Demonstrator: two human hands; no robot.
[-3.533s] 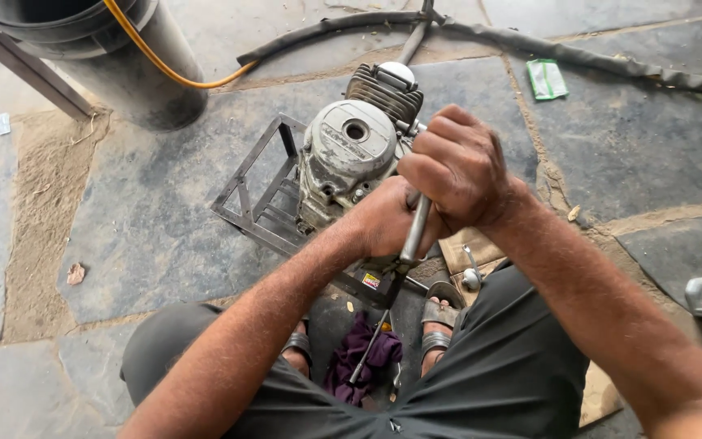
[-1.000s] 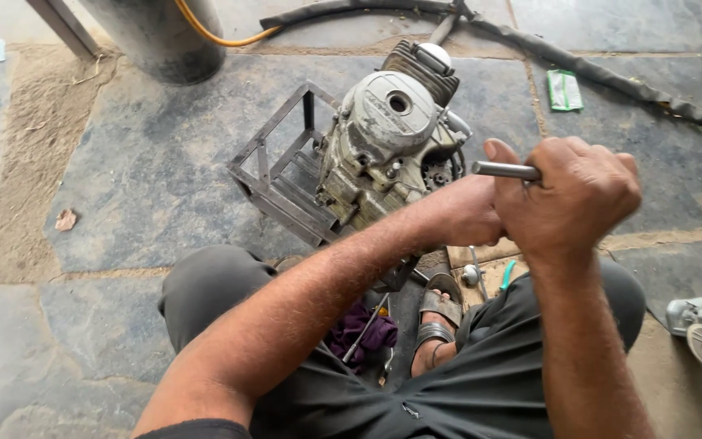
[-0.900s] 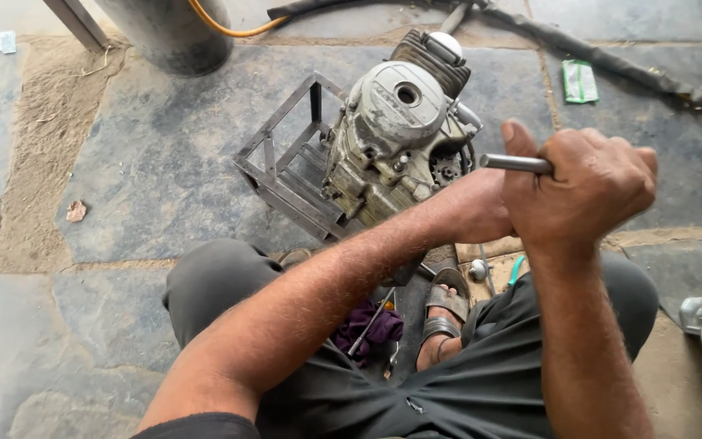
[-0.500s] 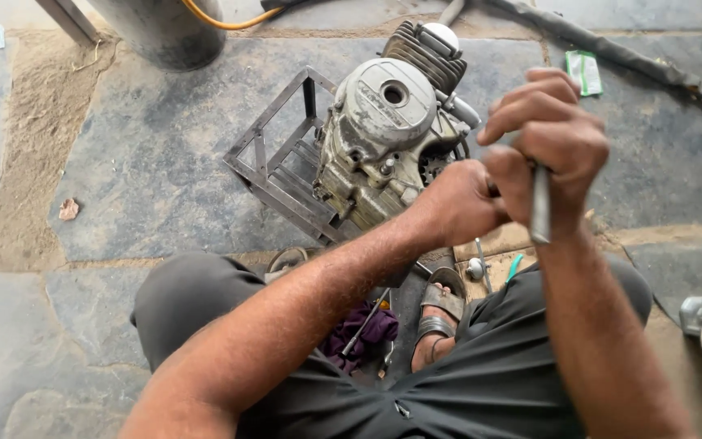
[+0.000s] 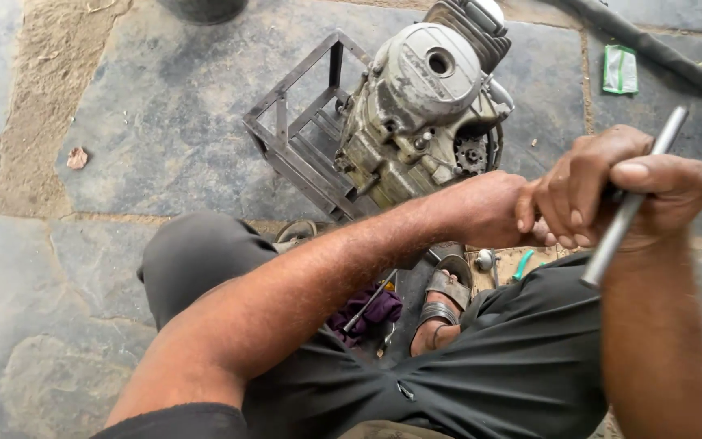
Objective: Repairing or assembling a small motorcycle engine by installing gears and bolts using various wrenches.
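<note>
We sit on a floor of large grey stone slabs (image 5: 164,122) with sandy mortar joints (image 5: 38,97) between them. Daylight falls evenly. A dark hose (image 5: 652,53) crosses the upper right, a small green packet (image 5: 620,68) lies beside it, and a dry leaf (image 5: 77,158) rests at the left.

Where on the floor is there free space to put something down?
Bare stone lies left of the metal frame, reaching to the sandy strip, and below it beside the left knee. It is crowded around the engine and between the feet, where small tools lie.
</note>
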